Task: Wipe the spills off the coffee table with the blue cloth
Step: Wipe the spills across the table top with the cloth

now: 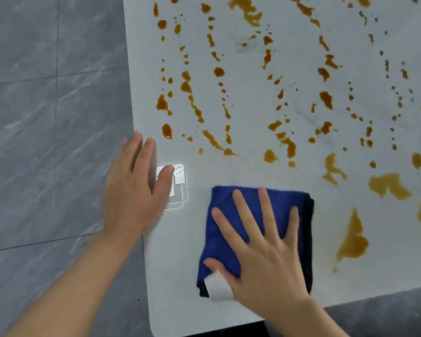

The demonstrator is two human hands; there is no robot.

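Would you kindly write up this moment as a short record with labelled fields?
surface: white coffee table, near corner in view
cloth: blue cloth, folded, flat on the table
right hand: palm down, fingers spread on the cloth
left hand: flat at the table's left edge, holding nothing
spills: brown drips and puddles beyond and right of the cloth
progress: most spills unwiped

No legible text or labels anywhere.

Bare table (229, 171) lies open ahead of my cloth (229, 215); my left hand (134, 190) blocks the table's left edge.
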